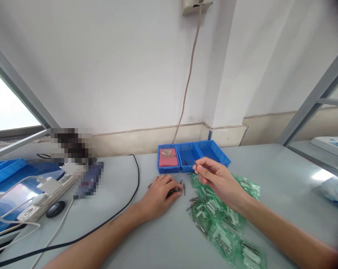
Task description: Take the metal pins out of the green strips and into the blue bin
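Observation:
My left hand [161, 194] rests on the grey table, its fingers curled over a small heap of dark metal pins [172, 192]. A few loose pins [184, 189] lie just beyond its fingertips. Thumb and forefinger of my right hand [215, 179] pinch a small brassy metal pin [196, 163], held up near the front edge of the blue trays. Under and around my right forearm spread green plastic bags [212, 209] with many white and metal pieces. More loose pins [193, 201] lie along the bags' left side.
Against the wall stand three joined blue trays: the left tray [158, 160] holds a red packet [169, 158], the middle tray [188, 151] some dark pins, the right tray [210, 149] beside it. At left are a black cable [138, 175], a power strip [31, 211] and a black mouse [55, 209].

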`<state>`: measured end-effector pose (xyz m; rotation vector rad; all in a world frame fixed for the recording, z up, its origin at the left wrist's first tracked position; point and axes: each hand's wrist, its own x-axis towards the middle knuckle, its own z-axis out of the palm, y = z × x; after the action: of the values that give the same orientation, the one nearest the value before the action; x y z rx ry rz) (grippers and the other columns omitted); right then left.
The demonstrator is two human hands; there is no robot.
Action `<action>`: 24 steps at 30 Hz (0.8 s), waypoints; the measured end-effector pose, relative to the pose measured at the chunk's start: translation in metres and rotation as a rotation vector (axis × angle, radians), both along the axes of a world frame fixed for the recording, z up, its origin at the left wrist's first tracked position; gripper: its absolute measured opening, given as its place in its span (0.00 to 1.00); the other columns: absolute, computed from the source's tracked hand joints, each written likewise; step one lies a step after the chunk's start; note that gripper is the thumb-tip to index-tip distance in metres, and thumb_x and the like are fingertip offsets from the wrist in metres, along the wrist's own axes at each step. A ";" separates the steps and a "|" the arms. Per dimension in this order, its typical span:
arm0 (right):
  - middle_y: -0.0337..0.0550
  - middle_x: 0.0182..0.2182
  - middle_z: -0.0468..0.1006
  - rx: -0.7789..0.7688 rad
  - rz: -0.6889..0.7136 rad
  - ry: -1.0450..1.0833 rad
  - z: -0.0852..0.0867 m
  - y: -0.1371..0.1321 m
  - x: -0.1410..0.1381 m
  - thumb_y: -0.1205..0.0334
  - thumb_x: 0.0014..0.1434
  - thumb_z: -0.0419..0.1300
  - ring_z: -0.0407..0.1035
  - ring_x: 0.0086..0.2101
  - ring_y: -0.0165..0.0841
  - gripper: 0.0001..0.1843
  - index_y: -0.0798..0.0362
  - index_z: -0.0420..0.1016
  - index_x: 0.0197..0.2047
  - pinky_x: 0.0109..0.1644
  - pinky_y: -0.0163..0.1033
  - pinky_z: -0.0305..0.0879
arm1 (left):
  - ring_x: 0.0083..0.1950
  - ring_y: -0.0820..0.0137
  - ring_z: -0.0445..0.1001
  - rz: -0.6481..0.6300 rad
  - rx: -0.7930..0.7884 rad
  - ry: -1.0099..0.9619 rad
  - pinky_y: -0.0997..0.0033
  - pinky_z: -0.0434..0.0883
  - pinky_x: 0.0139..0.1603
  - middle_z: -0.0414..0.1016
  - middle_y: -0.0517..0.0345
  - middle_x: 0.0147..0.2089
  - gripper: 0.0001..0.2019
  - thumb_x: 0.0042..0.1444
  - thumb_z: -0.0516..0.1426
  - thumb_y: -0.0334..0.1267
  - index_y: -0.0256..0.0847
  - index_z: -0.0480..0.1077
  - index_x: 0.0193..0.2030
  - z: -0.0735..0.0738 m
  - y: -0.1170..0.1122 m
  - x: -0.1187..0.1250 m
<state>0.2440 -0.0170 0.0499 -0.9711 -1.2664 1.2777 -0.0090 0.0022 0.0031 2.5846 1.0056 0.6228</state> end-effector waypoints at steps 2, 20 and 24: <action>0.37 0.32 0.71 -0.028 0.046 0.075 0.000 0.000 -0.001 0.43 0.64 0.69 0.58 0.28 0.31 0.16 0.47 0.79 0.42 0.35 0.39 0.57 | 0.51 0.62 0.72 0.001 -0.002 -0.003 0.60 0.66 0.54 0.76 0.55 0.50 0.07 0.75 0.57 0.41 0.47 0.76 0.54 0.001 0.000 0.000; 0.39 0.35 0.69 -0.136 0.189 0.241 0.003 -0.002 -0.002 0.49 0.64 0.72 0.56 0.29 0.30 0.13 0.50 0.81 0.40 0.37 0.39 0.59 | 0.51 0.62 0.71 -0.002 -0.004 -0.011 0.61 0.64 0.54 0.75 0.57 0.50 0.06 0.74 0.59 0.38 0.48 0.75 0.54 -0.001 0.000 0.000; 0.39 0.37 0.72 -0.108 0.134 0.204 0.002 -0.001 -0.002 0.49 0.64 0.72 0.57 0.30 0.29 0.12 0.48 0.81 0.43 0.37 0.39 0.58 | 0.51 0.62 0.72 -0.001 -0.007 -0.011 0.61 0.65 0.54 0.76 0.57 0.50 0.06 0.74 0.59 0.38 0.48 0.75 0.53 -0.001 0.000 0.000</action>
<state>0.2417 -0.0183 0.0519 -0.8183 -1.1275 1.5222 -0.0090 0.0022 0.0021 2.5723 1.0018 0.6312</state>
